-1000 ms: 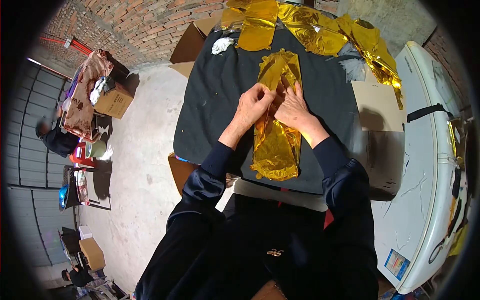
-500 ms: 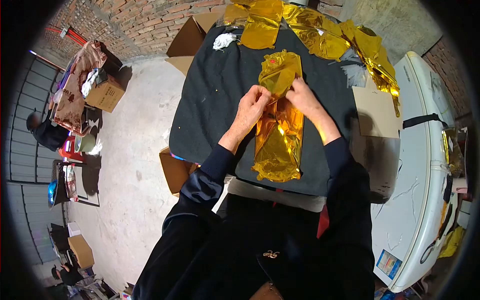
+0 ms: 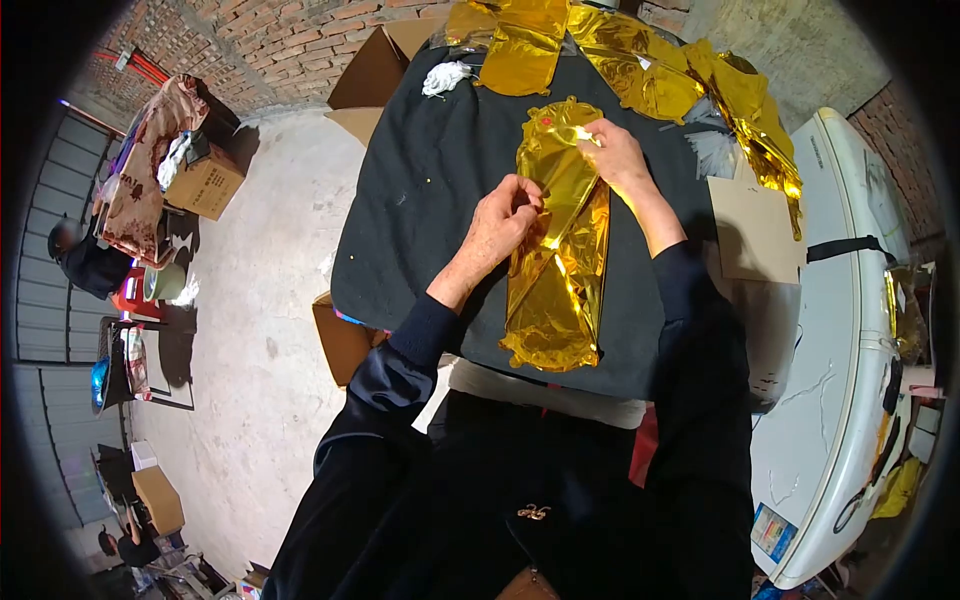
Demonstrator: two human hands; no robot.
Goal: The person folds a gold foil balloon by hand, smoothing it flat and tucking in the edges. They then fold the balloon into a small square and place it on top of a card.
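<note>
A flat gold foil balloon (image 3: 555, 310) with scalloped ends lies lengthwise on a dark cloth-covered table (image 3: 420, 210), creased diagonally across its middle. At its left edge my left hand (image 3: 503, 222) is closed, thumb and forefinger pinching the foil. Higher up, my right hand (image 3: 618, 162) pinches the upper right edge, where the foil shines brightly. A small red mark shows near the balloon's far end. Beyond it lie more gold foil pieces (image 3: 520, 60), with another foil pile (image 3: 640, 75) to the right.
A white bundle of string (image 3: 445, 78) rests at the table's far left. Clear strips (image 3: 712, 150) and a cardboard sheet (image 3: 750, 225) lie on the right, beside a white freezer (image 3: 840, 400). Open cardboard boxes (image 3: 370, 75) stand left of the table. Two other people are at far left.
My right hand has moved up and away along the balloon's right edge. The folded-over upper foil now lies flatter and wider. My left hand stays near the left edge.
</note>
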